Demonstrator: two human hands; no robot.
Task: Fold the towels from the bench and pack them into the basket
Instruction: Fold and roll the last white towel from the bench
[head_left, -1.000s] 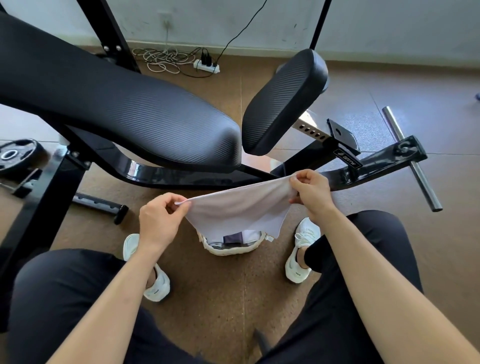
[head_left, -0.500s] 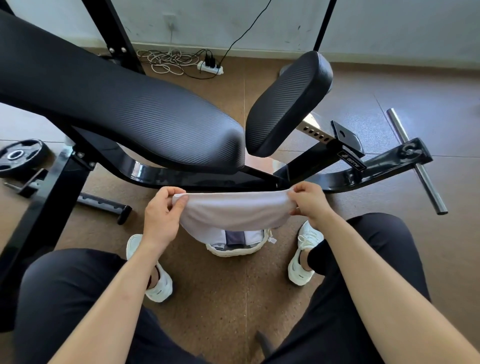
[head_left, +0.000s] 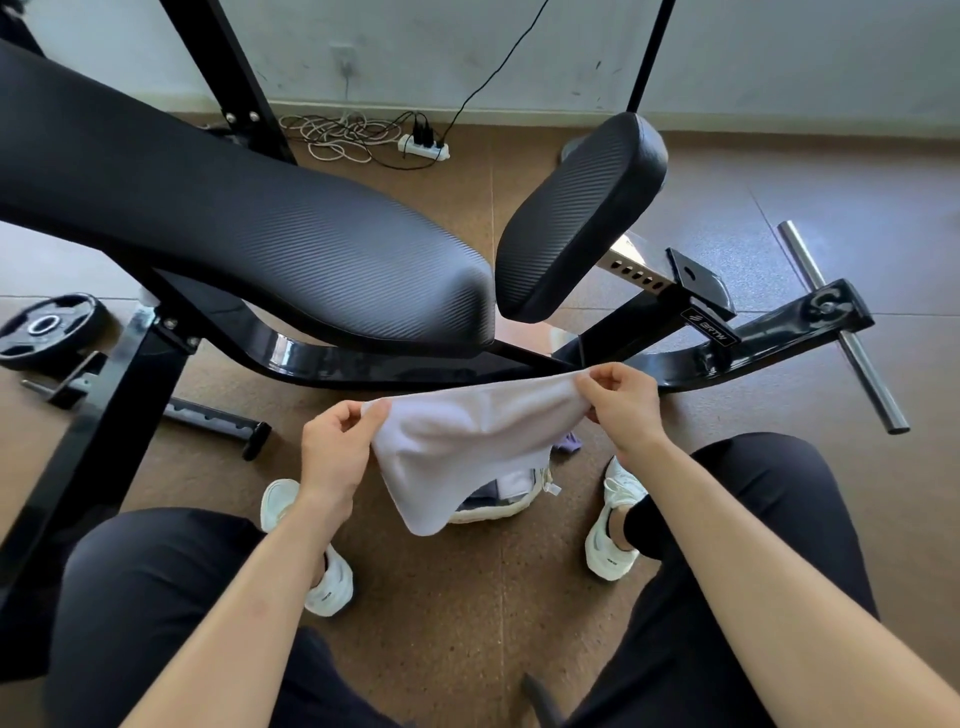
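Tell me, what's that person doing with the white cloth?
A person sits by a black gym bench, holding a white towel stretched between both hands: the left hand pinches one end, the right hand the other. The towel hangs over a small basket on the floor. Some cloths already lie inside.

Left hand (head_left: 335, 447) and right hand (head_left: 621, 410) are pinching opposite ends of a white towel (head_left: 467, 441), which is sagging between them, hanging over the basket (head_left: 493, 512) on the floor below the bench (head_left: 260, 228).
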